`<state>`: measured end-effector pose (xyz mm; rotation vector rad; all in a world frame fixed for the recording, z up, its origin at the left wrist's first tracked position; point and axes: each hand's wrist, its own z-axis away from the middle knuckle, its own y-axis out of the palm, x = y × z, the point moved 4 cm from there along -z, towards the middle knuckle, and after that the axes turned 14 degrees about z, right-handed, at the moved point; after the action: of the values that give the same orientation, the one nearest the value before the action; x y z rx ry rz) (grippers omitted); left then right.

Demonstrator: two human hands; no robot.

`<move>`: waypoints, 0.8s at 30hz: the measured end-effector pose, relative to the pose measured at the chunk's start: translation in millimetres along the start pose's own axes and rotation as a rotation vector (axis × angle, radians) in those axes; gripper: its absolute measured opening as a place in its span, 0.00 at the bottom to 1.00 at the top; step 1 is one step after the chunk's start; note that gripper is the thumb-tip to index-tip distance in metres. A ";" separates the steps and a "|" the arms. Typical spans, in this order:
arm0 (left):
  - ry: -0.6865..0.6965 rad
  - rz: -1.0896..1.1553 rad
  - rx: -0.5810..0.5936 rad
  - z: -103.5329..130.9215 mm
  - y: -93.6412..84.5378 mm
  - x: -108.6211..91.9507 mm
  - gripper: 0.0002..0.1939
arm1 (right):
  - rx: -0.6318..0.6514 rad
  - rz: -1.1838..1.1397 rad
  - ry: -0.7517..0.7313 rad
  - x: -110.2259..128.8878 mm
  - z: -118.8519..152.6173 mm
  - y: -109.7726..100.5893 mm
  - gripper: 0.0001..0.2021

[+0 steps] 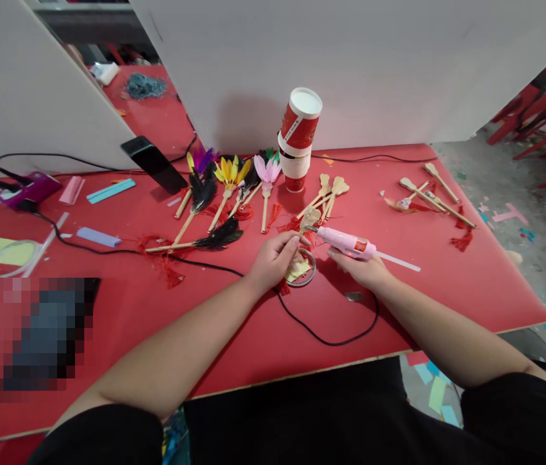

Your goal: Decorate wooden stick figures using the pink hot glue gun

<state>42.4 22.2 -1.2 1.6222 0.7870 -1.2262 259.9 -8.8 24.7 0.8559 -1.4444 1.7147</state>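
Hands gluing a wooden stick on the red surface

Right hand grips the pink glue gun; left hand pinches a wooden stick, partly hiding it, above the tape roll.

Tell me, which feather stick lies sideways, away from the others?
The black-feathered wooden stick with a red tassel. It lies flat across the red table, nearest the left hand, while the yellow and pink ones fan upward.

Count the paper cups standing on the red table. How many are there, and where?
2: an upside-down cup sits tilted on an upright cup, stacked by the white wall behind the feathered sticks. More could be nested inside, hidden.
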 end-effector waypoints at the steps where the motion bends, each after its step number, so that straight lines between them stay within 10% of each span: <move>1: 0.000 -0.005 0.000 0.2 -0.1 0.1 0.30 | 0.008 -0.002 -0.004 -0.4 -0.2 0.5 0.19; 24: -0.004 -0.022 -0.017 -1.2 1.4 -1.7 0.29 | -0.004 -0.003 -0.011 1.5 -1.0 -2.3 0.17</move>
<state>43.5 22.9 1.0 1.6013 0.8125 -1.2342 261.0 -7.3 26.9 0.8660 -1.4524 1.7070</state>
